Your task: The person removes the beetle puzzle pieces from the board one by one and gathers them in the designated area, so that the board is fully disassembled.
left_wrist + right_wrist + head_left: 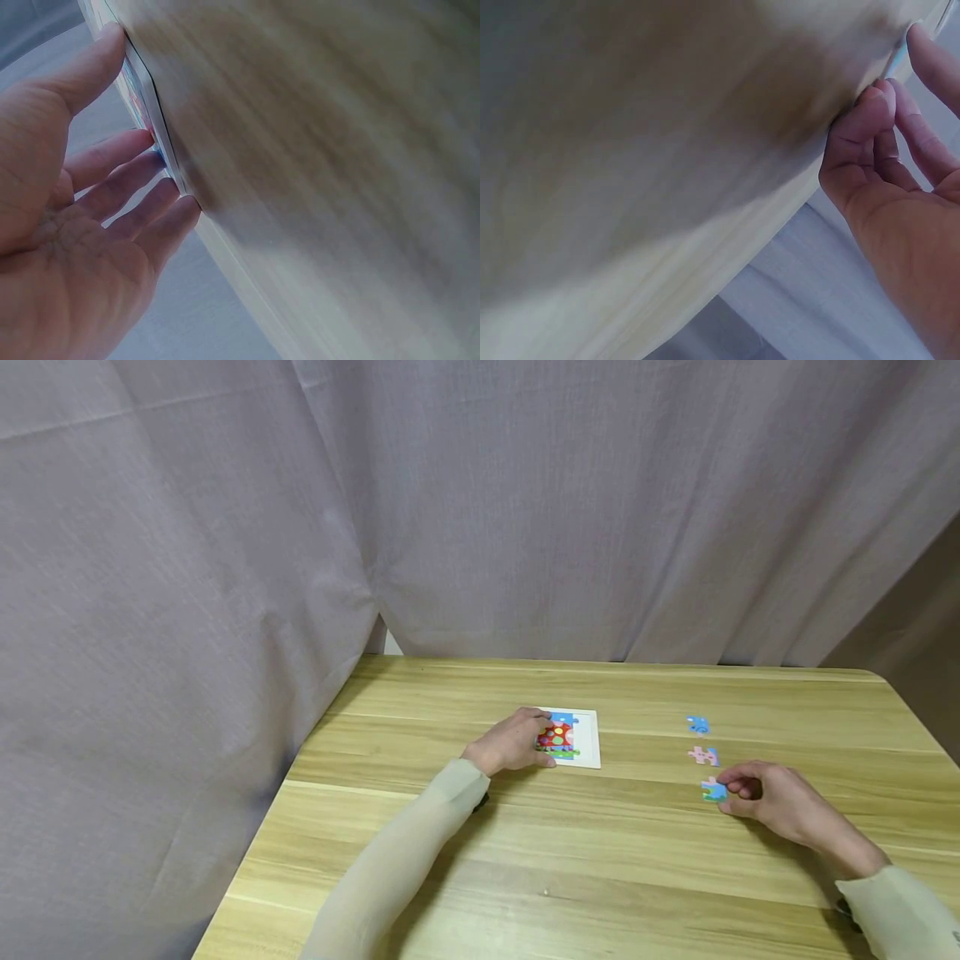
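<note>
Cloth sleeve [397,877], right hand [787,806] on knobbed puzzle piece [712,792], wood-grained table [600,852]

In the head view, the left grip [513,742] hides the left side of the white tray [587,742], and the right grip [776,802] covers part of the lowest puzzle piece [712,792]. The bottom edge cuts off the table [630,877] and left sleeve [405,868].

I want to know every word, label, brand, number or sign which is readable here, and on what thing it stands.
No readable text in any view.
Joined puzzle part in the white frame: coloured picture only, no legible lettering.
Blue piece, pink piece and the piece at the right hand: prints too small to tell.
Right sleeve: small mark at the picture's edge, unreadable.
</note>
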{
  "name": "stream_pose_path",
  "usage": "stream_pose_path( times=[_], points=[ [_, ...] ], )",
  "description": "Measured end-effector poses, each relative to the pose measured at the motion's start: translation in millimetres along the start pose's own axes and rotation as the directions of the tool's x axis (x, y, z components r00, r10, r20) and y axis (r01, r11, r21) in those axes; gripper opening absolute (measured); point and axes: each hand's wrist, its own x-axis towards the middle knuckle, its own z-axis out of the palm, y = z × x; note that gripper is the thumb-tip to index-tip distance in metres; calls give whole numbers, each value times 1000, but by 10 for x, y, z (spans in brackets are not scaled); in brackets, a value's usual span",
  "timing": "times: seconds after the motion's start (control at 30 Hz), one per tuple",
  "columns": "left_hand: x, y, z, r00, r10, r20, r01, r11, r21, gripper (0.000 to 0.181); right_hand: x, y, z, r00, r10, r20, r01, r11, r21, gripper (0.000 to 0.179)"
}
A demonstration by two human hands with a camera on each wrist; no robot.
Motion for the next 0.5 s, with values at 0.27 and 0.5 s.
stream_pose_path(
  times=[0.27,0.5],
  points=[
    [9,-4,5,1000,-9,1,9,1000,-18,73,58,-154,-52,999,11,-30,-12,1000,-28,35],
    [3,-10,3,1000,-1,-3,1,1000,-12,72,262,-445,-17,993,-80,-81,79,997,-20,25]
  ],
)
